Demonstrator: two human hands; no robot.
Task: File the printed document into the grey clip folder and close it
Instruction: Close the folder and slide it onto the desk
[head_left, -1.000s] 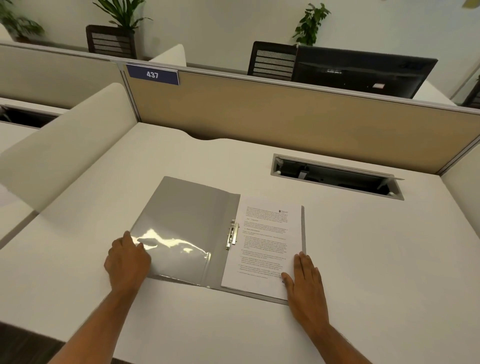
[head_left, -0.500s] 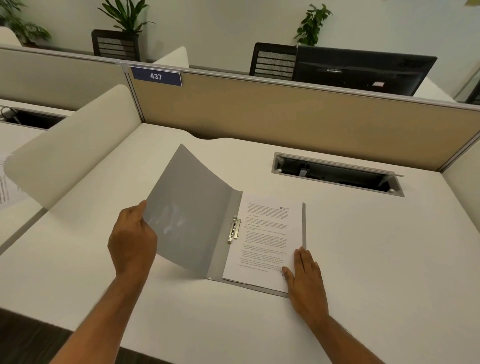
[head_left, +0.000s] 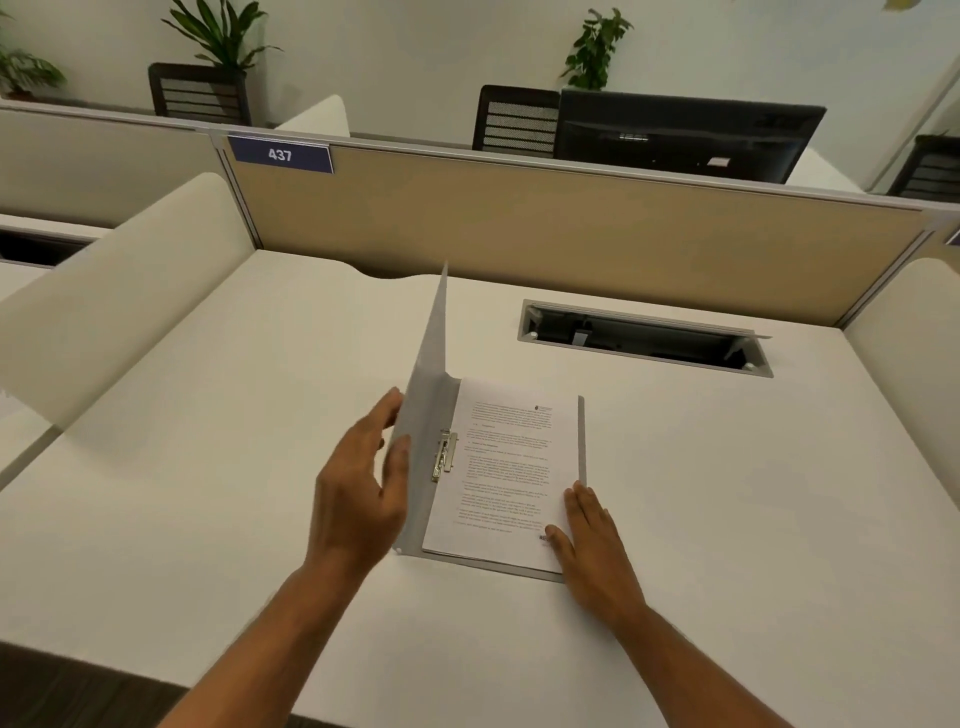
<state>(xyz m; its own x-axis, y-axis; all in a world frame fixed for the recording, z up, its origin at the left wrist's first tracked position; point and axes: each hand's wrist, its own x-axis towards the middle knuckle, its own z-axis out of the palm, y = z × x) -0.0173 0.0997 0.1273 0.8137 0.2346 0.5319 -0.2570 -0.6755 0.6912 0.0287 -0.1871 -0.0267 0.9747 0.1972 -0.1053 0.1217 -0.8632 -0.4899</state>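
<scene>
The grey clip folder (head_left: 431, 374) lies on the white desk with its front cover standing almost upright, seen nearly edge-on. My left hand (head_left: 358, 493) is at the cover's left side, fingers and thumb pinching its lower edge. The printed document (head_left: 506, 467) lies flat on the folder's back half, held by the metal clip (head_left: 444, 460) along its left margin. My right hand (head_left: 592, 535) rests flat, fingers together, on the document's lower right corner and the folder's edge.
A beige partition (head_left: 519, 228) with a blue "437" tag (head_left: 280, 154) closes the desk's far side. An open cable tray (head_left: 644, 338) is sunk into the desk (head_left: 208, 467) behind the folder. White curved side dividers stand left (head_left: 119, 291) and right (head_left: 904, 338).
My left hand has lifted the front cover from flat on the desk up to nearly vertical, swinging it rightwards over the spine. The right hand has stayed on the document's corner.
</scene>
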